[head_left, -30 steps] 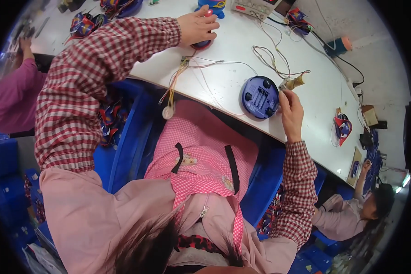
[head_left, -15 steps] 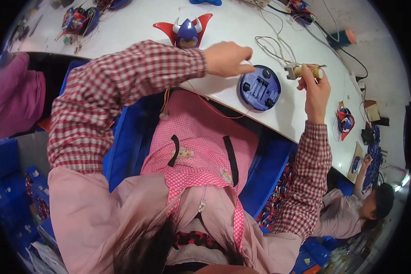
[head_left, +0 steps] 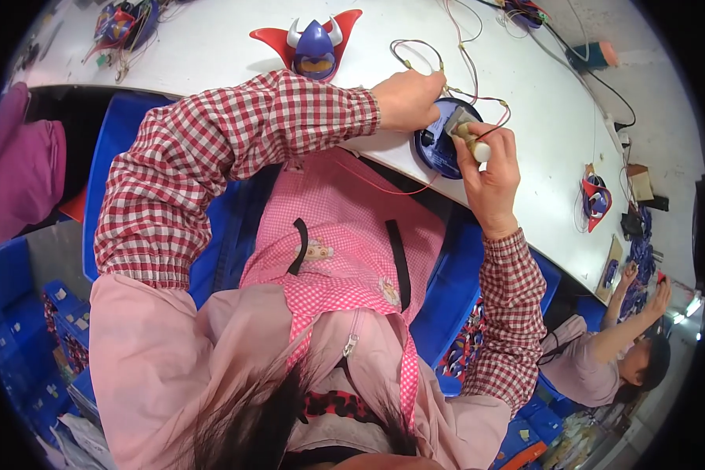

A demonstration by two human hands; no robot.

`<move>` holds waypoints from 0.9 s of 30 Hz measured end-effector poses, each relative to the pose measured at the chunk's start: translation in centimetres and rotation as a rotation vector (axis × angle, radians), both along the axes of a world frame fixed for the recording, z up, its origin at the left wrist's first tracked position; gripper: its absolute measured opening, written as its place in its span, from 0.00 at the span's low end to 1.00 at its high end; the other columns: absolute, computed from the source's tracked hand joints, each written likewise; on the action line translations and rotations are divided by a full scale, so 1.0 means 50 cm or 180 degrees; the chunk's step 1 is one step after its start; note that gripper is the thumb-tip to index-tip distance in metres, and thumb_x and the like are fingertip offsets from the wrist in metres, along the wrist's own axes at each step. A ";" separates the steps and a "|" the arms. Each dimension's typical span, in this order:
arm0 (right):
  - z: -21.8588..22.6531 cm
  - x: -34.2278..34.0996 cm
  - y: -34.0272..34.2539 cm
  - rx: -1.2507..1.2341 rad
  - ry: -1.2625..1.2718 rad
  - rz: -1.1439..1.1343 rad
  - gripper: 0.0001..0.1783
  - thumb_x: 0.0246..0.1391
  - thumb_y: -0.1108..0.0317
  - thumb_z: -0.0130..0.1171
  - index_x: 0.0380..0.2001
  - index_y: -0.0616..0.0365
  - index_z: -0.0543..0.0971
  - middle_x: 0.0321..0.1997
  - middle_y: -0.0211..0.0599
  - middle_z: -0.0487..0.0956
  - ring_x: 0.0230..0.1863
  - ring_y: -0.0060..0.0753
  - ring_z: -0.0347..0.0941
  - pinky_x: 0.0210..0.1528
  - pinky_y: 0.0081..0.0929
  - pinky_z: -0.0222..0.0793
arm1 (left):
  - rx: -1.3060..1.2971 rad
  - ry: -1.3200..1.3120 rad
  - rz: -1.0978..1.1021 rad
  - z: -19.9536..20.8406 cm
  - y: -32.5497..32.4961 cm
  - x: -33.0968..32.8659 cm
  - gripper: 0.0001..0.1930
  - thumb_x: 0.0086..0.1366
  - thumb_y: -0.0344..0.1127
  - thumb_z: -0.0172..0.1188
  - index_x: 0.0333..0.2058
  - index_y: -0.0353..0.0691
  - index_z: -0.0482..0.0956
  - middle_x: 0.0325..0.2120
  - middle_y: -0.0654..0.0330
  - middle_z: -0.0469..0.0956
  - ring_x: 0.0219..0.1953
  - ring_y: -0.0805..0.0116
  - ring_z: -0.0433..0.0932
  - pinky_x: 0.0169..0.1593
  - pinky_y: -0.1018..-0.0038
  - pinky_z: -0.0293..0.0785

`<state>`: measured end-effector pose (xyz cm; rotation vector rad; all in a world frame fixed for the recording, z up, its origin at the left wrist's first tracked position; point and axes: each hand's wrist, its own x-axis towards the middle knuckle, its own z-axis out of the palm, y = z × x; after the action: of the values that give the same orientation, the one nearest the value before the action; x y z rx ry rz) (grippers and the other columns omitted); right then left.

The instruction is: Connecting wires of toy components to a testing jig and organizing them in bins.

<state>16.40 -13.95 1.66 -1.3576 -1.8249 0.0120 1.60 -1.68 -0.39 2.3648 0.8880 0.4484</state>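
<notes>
On the white table in front of me lies a round blue-purple disc point(head_left: 432, 160). My left hand point(head_left: 407, 100) is closed at its far left rim, fingertips pressed down; what they pinch, if anything, is hidden. My right hand point(head_left: 492, 176) grips a wired tool point(head_left: 476, 143) with a yellowish rounded handle and a grey block head. The block lies over the disc's right half and hides its middle, where battery slots lie. A thin red wire point(head_left: 384, 188) trails from the disc across the table edge over my lap.
Left of the disc stands a purple horned toy head point(head_left: 315, 48) with red wings. Wires point(head_left: 466, 63) loop over the table behind it. More toy parts lie at far left and right point(head_left: 596, 200). A co-worker point(head_left: 603, 356) sits at right; blue bins point(head_left: 145, 133) flank my lap.
My right hand has brought the wired tool leftward from beside the disc onto it. My left hand has moved slightly right to the disc's rim. The co-worker's raised arm has come into view.
</notes>
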 end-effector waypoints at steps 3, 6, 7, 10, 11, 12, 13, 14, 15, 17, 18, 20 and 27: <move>-0.015 -0.016 -0.010 -0.0199 0.0215 0.0059 0.10 0.46 0.76 0.63 0.33 0.63 0.74 0.32 0.38 0.72 0.30 0.30 0.71 0.32 0.23 0.68 | -0.0016 0.0038 0.0026 -0.008 0.000 0.003 0.11 0.56 0.33 0.51 0.36 0.33 0.68 0.24 0.44 0.76 0.29 0.47 0.77 0.34 0.60 0.72; -0.010 -0.017 -0.008 -0.0403 0.0300 0.0030 0.09 0.47 0.75 0.62 0.32 0.63 0.74 0.31 0.37 0.72 0.29 0.28 0.70 0.31 0.22 0.67 | -0.0163 0.0027 0.0097 0.005 -0.004 -0.001 0.11 0.56 0.33 0.51 0.36 0.33 0.68 0.24 0.44 0.76 0.30 0.47 0.77 0.34 0.59 0.72; -0.006 -0.018 -0.006 -0.0506 0.0336 0.0012 0.08 0.48 0.75 0.62 0.32 0.62 0.74 0.30 0.36 0.72 0.29 0.27 0.70 0.31 0.21 0.66 | -0.0238 0.0015 0.0129 0.005 -0.005 -0.003 0.11 0.56 0.33 0.51 0.36 0.33 0.68 0.24 0.44 0.76 0.30 0.47 0.77 0.34 0.59 0.71; 0.010 -0.015 0.009 -0.0645 0.0279 0.0056 0.09 0.47 0.73 0.62 0.33 0.61 0.73 0.31 0.37 0.72 0.28 0.31 0.71 0.31 0.23 0.67 | -0.0022 -0.0111 0.0132 -0.002 0.000 -0.007 0.11 0.56 0.32 0.50 0.37 0.33 0.67 0.25 0.44 0.76 0.29 0.46 0.77 0.34 0.59 0.72; 0.014 -0.016 0.013 -0.0720 0.0250 0.0080 0.10 0.47 0.72 0.62 0.33 0.60 0.73 0.31 0.37 0.72 0.28 0.32 0.72 0.31 0.24 0.68 | 0.0082 -0.0175 0.0136 -0.006 0.001 -0.010 0.12 0.56 0.32 0.50 0.37 0.33 0.67 0.25 0.44 0.76 0.28 0.46 0.77 0.34 0.59 0.72; 0.016 -0.017 0.018 -0.0734 0.0256 0.0082 0.10 0.47 0.72 0.62 0.33 0.60 0.73 0.31 0.37 0.72 0.28 0.32 0.72 0.31 0.24 0.68 | 0.0068 -0.0169 0.0138 -0.009 0.003 -0.009 0.12 0.56 0.32 0.50 0.37 0.33 0.67 0.25 0.44 0.76 0.28 0.46 0.77 0.34 0.59 0.72; 0.018 -0.018 0.025 -0.0919 0.0447 0.0040 0.10 0.47 0.72 0.62 0.33 0.60 0.73 0.30 0.36 0.71 0.28 0.31 0.71 0.30 0.24 0.68 | 0.0150 -0.0208 0.0124 -0.011 0.007 -0.007 0.12 0.56 0.33 0.50 0.38 0.33 0.67 0.25 0.45 0.77 0.28 0.48 0.77 0.32 0.60 0.72; 0.014 -0.022 0.030 -0.1109 0.0639 -0.0006 0.10 0.47 0.71 0.62 0.33 0.60 0.73 0.29 0.35 0.71 0.28 0.29 0.71 0.30 0.23 0.67 | 0.0227 -0.0246 0.0107 -0.017 0.010 -0.009 0.12 0.57 0.33 0.51 0.38 0.33 0.67 0.24 0.46 0.77 0.27 0.50 0.77 0.31 0.61 0.72; 0.009 -0.027 0.030 -0.1301 0.0832 -0.0047 0.10 0.47 0.71 0.62 0.33 0.60 0.73 0.29 0.35 0.71 0.28 0.27 0.70 0.30 0.23 0.67 | 0.0304 -0.0282 0.0096 -0.026 0.009 -0.019 0.12 0.57 0.34 0.51 0.38 0.33 0.67 0.24 0.46 0.77 0.26 0.51 0.78 0.30 0.62 0.72; -0.009 -0.024 0.031 -0.1268 0.0775 -0.0074 0.10 0.47 0.71 0.62 0.33 0.61 0.73 0.29 0.34 0.71 0.28 0.26 0.70 0.30 0.22 0.67 | 0.0045 -0.0363 0.0040 -0.016 0.007 -0.041 0.13 0.58 0.35 0.51 0.39 0.33 0.67 0.24 0.48 0.77 0.25 0.56 0.78 0.28 0.65 0.72; -0.018 -0.024 0.030 -0.1223 0.0725 -0.0111 0.10 0.47 0.72 0.62 0.33 0.61 0.73 0.28 0.34 0.70 0.27 0.25 0.69 0.30 0.22 0.66 | -0.0204 -0.0444 -0.0028 -0.009 0.009 -0.053 0.13 0.59 0.35 0.51 0.39 0.33 0.67 0.23 0.50 0.76 0.24 0.60 0.78 0.27 0.67 0.72; -0.005 -0.036 0.027 -0.1229 0.0694 -0.0040 0.10 0.47 0.72 0.62 0.33 0.62 0.74 0.28 0.34 0.70 0.27 0.23 0.68 0.29 0.21 0.66 | -0.0545 -0.0799 0.0007 0.041 -0.007 -0.101 0.13 0.62 0.36 0.52 0.40 0.34 0.68 0.22 0.55 0.75 0.23 0.69 0.76 0.24 0.74 0.70; 0.021 -0.141 -0.190 -0.0373 0.0277 0.0921 0.11 0.40 0.72 0.64 0.30 0.61 0.77 0.26 0.39 0.72 0.31 0.38 0.70 0.34 0.29 0.67 | -0.1251 -0.1619 0.1420 0.045 -0.233 -0.390 0.07 0.64 0.32 0.53 0.37 0.35 0.69 0.18 0.67 0.68 0.17 0.83 0.66 0.20 0.85 0.61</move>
<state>9.33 -23.45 2.72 -1.1412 -1.9560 0.3297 -17.91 -13.35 1.87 1.5848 1.1250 0.9088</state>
